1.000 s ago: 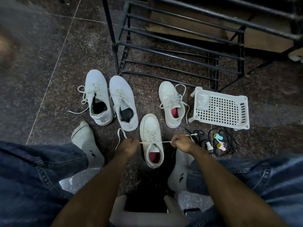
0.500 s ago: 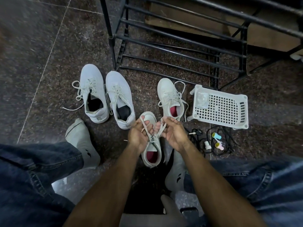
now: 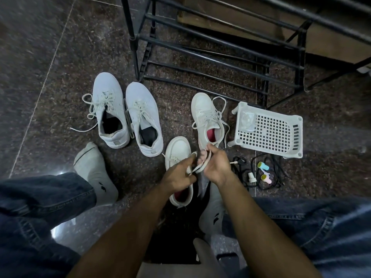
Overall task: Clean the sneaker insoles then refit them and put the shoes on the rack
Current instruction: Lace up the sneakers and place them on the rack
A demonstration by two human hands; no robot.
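A white lace is pinched by the left hand and looped around the curled fingers of the right hand, above a cream sneaker with a red insole, set on the floor between the socked feet. Its mate is placed just beyond, beside an upturned white basket. A pale grey pair is set to the left, near the black rack

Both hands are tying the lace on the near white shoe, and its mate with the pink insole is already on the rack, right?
Not quite. The head view shows the mate on the floor beside the basket, not on the rack. Both the left hand and right hand do hold the lace.
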